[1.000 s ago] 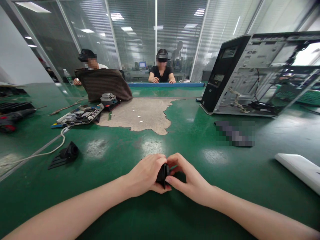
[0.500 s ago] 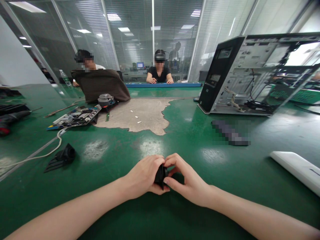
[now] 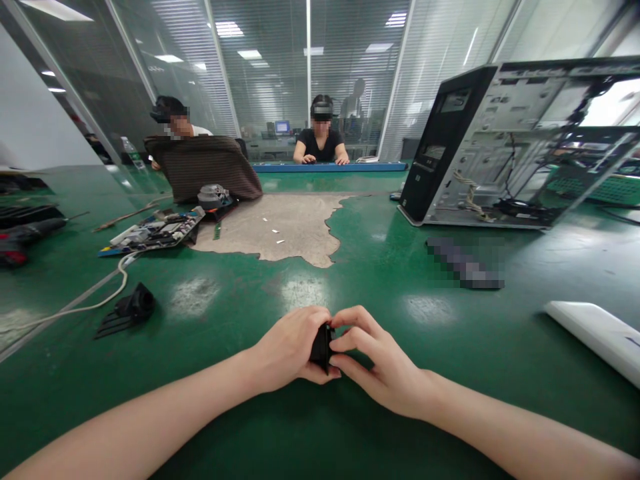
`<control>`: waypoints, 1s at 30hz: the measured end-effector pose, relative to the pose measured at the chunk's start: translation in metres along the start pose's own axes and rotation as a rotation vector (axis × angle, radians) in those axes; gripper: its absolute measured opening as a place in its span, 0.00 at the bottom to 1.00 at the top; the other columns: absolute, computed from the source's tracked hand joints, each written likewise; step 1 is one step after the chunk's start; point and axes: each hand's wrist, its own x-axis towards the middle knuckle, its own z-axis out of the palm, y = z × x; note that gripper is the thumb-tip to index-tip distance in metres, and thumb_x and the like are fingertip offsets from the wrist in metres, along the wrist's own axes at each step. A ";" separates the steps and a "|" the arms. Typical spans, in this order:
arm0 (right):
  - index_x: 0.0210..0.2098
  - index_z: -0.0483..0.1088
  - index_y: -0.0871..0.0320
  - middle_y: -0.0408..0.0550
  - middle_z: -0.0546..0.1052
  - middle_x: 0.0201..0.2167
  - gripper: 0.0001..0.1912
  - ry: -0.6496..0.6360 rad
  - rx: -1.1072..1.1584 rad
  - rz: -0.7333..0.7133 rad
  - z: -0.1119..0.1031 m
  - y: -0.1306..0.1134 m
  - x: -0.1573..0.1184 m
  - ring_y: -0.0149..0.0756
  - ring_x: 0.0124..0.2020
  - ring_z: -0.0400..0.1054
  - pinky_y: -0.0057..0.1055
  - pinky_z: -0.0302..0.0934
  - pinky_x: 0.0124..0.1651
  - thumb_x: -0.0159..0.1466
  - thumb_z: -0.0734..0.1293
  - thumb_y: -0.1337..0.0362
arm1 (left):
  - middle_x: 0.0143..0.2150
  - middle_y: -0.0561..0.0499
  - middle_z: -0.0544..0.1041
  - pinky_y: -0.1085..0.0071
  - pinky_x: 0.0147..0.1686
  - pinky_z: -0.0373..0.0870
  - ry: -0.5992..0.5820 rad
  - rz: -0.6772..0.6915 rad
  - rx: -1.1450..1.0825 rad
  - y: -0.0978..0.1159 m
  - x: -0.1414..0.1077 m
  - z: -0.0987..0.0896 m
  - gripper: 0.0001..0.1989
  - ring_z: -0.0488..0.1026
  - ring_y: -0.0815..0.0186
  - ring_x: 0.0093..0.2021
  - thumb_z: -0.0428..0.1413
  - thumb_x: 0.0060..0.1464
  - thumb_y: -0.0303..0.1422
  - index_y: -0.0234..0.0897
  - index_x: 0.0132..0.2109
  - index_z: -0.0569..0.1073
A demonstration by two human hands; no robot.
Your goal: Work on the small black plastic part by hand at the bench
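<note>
A small black part (image 3: 321,348) is held above the green table (image 3: 240,427) near the bottom centre. My left hand (image 3: 287,347) is wrapped round its left side, with the thumb below and the fingers over the top. On the right side of the part, my right hand (image 3: 377,357) touches it with its fingertips, the fingers bent and closed against its edge. Much of the part is hidden by the hands. To the left lies another black plastic piece (image 3: 131,310) with a round opening and flat prongs.
An open computer case (image 3: 450,147) stands at the right, near a blurred dark object (image 3: 465,263) and a white panel (image 3: 595,333). A circuit board (image 3: 155,230), a cable (image 3: 120,283) and a brown-covered chair back (image 3: 200,167) are left. Two people sit across the table.
The fingers of my right hand have shifted and spread slightly along the part's right edge. My left hand still holds it. The whole view has moved slightly.
</note>
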 end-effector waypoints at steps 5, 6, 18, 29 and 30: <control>0.45 0.58 0.54 0.50 0.62 0.44 0.18 0.065 0.113 0.124 0.005 -0.001 0.002 0.36 0.44 0.62 0.34 0.67 0.42 0.57 0.63 0.74 | 0.43 0.46 0.69 0.59 0.42 0.68 0.040 0.049 0.002 0.000 0.002 0.001 0.29 0.70 0.57 0.42 0.59 0.41 0.36 0.37 0.49 0.55; 0.45 0.58 0.55 0.50 0.62 0.44 0.18 0.056 0.112 0.126 0.006 -0.001 0.003 0.36 0.44 0.62 0.34 0.67 0.42 0.56 0.63 0.74 | 0.43 0.46 0.69 0.59 0.42 0.68 0.045 0.054 0.002 0.000 0.002 0.001 0.29 0.70 0.57 0.42 0.59 0.41 0.35 0.37 0.49 0.55; 0.36 0.62 0.54 0.51 0.63 0.44 0.04 -0.016 -0.062 0.007 0.001 -0.001 0.000 0.38 0.43 0.64 0.37 0.64 0.43 0.62 0.60 0.69 | 0.42 0.46 0.70 0.61 0.40 0.68 -0.002 -0.021 -0.013 0.001 0.001 -0.001 0.29 0.70 0.58 0.40 0.60 0.40 0.38 0.37 0.48 0.57; 0.45 0.58 0.55 0.47 0.65 0.39 0.17 -0.015 0.145 0.200 0.006 0.004 0.002 0.34 0.38 0.65 0.35 0.66 0.41 0.57 0.63 0.72 | 0.42 0.46 0.70 0.59 0.41 0.67 0.009 -0.006 -0.013 0.001 0.000 -0.002 0.28 0.70 0.57 0.42 0.60 0.40 0.36 0.37 0.47 0.57; 0.44 0.59 0.55 0.48 0.65 0.40 0.16 -0.012 0.123 0.177 0.005 0.002 0.002 0.35 0.39 0.65 0.35 0.66 0.41 0.57 0.63 0.72 | 0.43 0.46 0.70 0.59 0.41 0.67 0.005 -0.001 -0.013 0.001 0.001 -0.003 0.28 0.70 0.57 0.42 0.60 0.40 0.36 0.37 0.48 0.57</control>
